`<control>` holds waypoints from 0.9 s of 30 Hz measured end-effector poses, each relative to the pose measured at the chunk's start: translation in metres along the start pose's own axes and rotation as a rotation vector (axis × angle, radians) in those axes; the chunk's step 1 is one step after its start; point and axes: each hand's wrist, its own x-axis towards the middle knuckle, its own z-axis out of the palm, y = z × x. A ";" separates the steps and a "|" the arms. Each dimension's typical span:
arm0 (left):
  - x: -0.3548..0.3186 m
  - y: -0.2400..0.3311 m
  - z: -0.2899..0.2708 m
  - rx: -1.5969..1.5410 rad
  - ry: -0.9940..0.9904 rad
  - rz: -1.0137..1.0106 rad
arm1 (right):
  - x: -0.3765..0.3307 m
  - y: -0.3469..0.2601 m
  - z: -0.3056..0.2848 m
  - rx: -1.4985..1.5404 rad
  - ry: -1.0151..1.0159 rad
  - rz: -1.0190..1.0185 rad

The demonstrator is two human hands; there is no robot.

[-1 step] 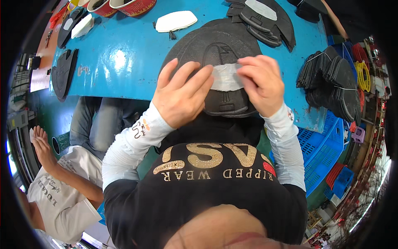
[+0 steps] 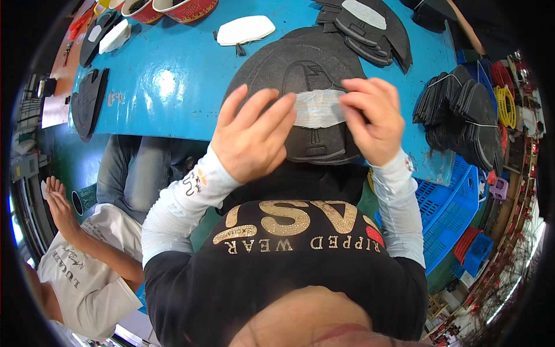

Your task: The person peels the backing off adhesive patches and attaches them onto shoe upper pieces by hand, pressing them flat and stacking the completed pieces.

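Observation:
A rectangular whitish, semi-clear patch (image 2: 318, 109) lies across a black pad (image 2: 315, 140) with stitched lines, on top of a pile of larger dark rounded sheets (image 2: 260, 70). My left hand (image 2: 250, 139) hovers at the patch's left end, fingers spread and nothing visible in them. At its right end is my right hand (image 2: 377, 120), fingers bent and apart from the thumb. I see no object in it; whether its fingertips touch the patch is unclear. Light sleeves cover both forearms.
White pads (image 2: 245, 30) lie on the blue table (image 2: 167, 107). Black pads (image 2: 376, 40) are stacked far right, with tied bundles (image 2: 459, 110) at the right edge. Paper tubs (image 2: 185, 8) stand far left. A blue crate (image 2: 448, 217) sits at right; a person (image 2: 92, 266) sits left.
My right hand has shifted slightly right, showing more of the patch's right end. My left hand has moved a little left. The patch stays put.

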 end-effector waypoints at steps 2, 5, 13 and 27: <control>-0.003 0.005 -0.008 -0.107 -0.067 0.016 | -0.007 -0.005 -0.010 0.044 0.136 0.152; 0.018 0.015 0.000 -0.292 -0.114 0.055 | 0.000 -0.018 0.001 0.026 0.007 0.004; -0.027 -0.003 0.021 -0.144 -0.338 -0.104 | -0.017 0.002 0.009 -0.297 -0.441 0.055; 0.017 -0.007 0.028 -0.287 0.085 -0.315 | -0.002 0.006 0.013 -0.209 -0.023 0.276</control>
